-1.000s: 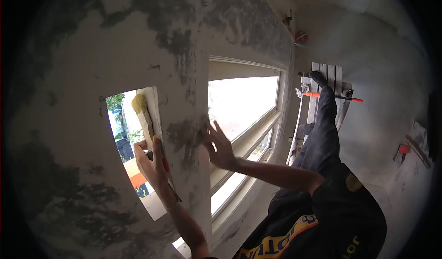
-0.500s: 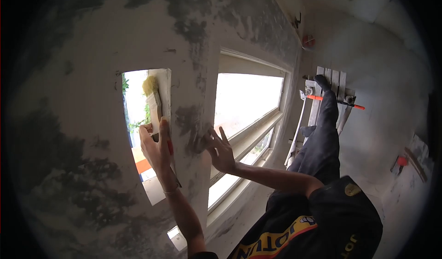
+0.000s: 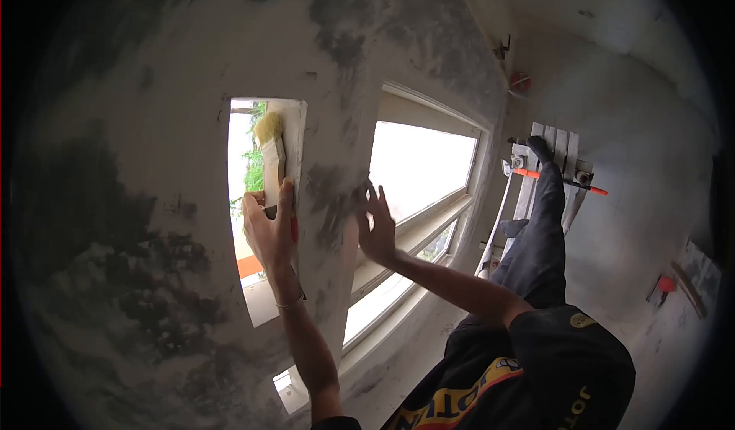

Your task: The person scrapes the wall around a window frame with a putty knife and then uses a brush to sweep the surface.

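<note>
My left hand (image 3: 269,235) is closed around a paintbrush (image 3: 272,158) held at the narrow opening in the wall. The pale yellow bristles point up, above a whitish middle part, while a dark piece shows between my fingers. A red bit (image 3: 294,229) peeks out beside the palm, largely hidden by the hand. My right hand (image 3: 377,231) is raised at the wall strip between the two openings, fingers apart, fingertips right by a dark grey patch (image 3: 329,193).
The wall (image 3: 184,70) is pale with dark grey smears. A larger framed window (image 3: 425,158) lies right of my right hand. My legs (image 3: 540,235) reach toward a slatted wooden stand (image 3: 563,151) with an orange-red bar (image 3: 527,173). A red-marked tool (image 3: 666,283) is at far right.
The view has shifted, so the openings sit farther right and slightly higher. My right hand has moved a little up along the wall. My left hand keeps hold of the paintbrush.
</note>
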The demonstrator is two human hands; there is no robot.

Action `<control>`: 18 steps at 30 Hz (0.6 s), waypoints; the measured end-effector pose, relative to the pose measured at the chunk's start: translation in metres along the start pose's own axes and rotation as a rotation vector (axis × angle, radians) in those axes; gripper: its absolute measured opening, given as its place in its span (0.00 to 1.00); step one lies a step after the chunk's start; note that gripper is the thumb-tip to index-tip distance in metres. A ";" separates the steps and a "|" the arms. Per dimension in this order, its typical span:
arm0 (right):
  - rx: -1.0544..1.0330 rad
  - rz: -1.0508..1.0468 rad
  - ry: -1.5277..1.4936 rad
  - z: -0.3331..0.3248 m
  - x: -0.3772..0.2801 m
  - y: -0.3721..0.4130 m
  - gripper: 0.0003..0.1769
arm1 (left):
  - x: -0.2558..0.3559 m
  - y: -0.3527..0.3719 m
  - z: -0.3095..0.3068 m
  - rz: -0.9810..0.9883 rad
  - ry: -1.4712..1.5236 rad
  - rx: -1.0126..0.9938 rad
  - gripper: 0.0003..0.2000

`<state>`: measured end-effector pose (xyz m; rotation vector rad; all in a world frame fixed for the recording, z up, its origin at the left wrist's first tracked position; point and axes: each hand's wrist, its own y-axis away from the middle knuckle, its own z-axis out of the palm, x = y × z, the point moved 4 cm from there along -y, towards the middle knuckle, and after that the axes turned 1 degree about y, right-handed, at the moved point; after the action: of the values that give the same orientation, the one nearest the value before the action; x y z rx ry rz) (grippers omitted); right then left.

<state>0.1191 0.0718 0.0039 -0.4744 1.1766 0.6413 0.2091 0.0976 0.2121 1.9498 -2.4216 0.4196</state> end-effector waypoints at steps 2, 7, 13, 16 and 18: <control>-0.001 0.424 -0.224 0.002 -0.015 -0.018 0.03 | -0.001 -0.001 0.000 -0.018 -0.014 0.001 0.38; -0.104 -0.095 0.034 0.010 -0.024 0.078 0.02 | 0.002 0.001 -0.003 -0.042 -0.030 -0.023 0.38; 0.094 0.077 -0.005 0.002 -0.005 -0.021 0.05 | -0.003 -0.001 -0.003 -0.016 -0.045 -0.002 0.41; 0.063 0.119 0.038 0.009 -0.015 0.012 0.05 | -0.007 0.003 -0.004 -0.016 -0.071 0.024 0.39; -0.065 0.007 0.034 0.013 -0.015 0.068 0.07 | 0.004 0.001 -0.006 -0.043 -0.013 0.000 0.36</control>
<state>0.0778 0.1267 0.0214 -0.5387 1.1922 0.6814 0.2065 0.0946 0.2181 2.0067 -2.3828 0.4066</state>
